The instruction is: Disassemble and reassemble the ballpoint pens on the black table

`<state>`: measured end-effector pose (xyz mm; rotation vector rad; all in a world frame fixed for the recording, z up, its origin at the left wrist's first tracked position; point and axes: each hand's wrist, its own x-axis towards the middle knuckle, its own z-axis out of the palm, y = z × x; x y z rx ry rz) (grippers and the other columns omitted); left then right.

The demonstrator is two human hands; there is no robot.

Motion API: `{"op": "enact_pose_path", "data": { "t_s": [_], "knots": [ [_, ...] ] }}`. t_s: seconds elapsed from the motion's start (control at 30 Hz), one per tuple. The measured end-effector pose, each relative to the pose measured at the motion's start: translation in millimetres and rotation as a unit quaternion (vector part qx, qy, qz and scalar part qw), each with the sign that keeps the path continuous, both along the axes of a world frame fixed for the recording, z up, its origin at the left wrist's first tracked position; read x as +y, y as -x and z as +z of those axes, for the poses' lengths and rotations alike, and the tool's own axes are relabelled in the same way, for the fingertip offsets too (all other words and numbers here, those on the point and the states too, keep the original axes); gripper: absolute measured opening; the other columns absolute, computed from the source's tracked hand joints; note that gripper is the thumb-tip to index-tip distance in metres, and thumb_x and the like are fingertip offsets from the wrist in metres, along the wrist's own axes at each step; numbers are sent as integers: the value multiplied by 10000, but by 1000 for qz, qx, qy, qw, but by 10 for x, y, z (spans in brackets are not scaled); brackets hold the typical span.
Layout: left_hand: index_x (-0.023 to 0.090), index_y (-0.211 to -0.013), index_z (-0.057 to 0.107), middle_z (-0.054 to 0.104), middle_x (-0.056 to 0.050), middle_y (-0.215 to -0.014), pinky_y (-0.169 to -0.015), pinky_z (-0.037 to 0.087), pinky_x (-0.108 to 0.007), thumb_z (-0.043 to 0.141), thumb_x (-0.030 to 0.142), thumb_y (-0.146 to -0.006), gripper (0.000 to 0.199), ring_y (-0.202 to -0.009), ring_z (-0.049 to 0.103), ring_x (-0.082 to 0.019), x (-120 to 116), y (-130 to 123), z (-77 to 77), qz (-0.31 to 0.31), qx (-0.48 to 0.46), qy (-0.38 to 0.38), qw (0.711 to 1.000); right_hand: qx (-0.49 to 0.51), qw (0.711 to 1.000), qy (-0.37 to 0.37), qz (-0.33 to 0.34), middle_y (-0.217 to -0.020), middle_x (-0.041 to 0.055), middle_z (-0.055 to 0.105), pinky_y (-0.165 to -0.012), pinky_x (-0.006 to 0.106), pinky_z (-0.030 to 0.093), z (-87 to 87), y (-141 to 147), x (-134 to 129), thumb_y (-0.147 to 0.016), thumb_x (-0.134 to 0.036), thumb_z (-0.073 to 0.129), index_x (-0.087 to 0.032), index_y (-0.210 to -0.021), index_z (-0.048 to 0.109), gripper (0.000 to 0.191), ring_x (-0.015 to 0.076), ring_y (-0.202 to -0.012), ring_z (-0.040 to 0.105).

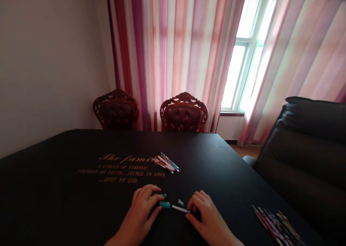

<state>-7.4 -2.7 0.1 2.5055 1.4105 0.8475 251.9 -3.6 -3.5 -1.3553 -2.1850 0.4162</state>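
**Holding a teal piece point(165, 205) and a white rod point(180, 209) nearly end to end**

Holding the teal piece near the front of the black surface point(54, 188) with the left hand point(143, 206), in an almost closed grip, thumb below and fingers above. Pinching the right end of the white rod between thumb and forefinger of the right hand point(203, 208), in a narrow grip. Between the two hands, almost meeting in one line; cannot tell whether touching. Just beside the left fingertips, a small green item point(165, 196); just beyond the white rod, a small pale item point(180, 202), too blurred to name. Farther back, beside gold lettering point(120, 180) and partly over it, a loose cluster of pens point(166, 163). Well apart, at lower right, a second bundle of pens point(275, 224). Past the far edge, two carved chairs point(184, 114); at right, a dark armchair point(308, 148).
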Motion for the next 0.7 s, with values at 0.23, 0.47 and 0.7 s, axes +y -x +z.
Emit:
{"op": "enact_pose_path", "data": {
  "t_s": [0.23, 0.47, 0.7],
  "knots": [
    [307, -999, 632, 608, -34, -1156, -940, 362, -424, 639, 86, -798, 298, -1123, 518, -258, -20, -127, -6, 2, 18, 25, 1000, -7, 1000, -2, 12, -849, -3, 598, -815, 348, 386, -37, 19, 22, -809, -148, 609, -241, -816, 604, 93, 199, -845, 534],
    [287, -936, 626, 637, -13, -1018, -888, 336, -395, 633, 93, -801, 236, -1011, 555, -234, -8, -164, 10, 25, 9, 41, 999, 10, 1000, -12, 13, -856, -2, 619, -861, 365, 387, 3, 49, -8, -816, -141, 573, -241, -795, 602, 107, 203, -865, 552],
    [267, -905, 620, 658, -17, -972, -862, 370, -366, 574, 149, -867, 132, -953, 580, -222, -38, -150, 16, 18, -80, 64, 995, 188, 979, 72, -39, -770, 3, 643, -697, 295, 442, 44, -2, 28, -843, -264, 581, -210, -781, 620, 91, 186, -745, 587]
  ]
}}
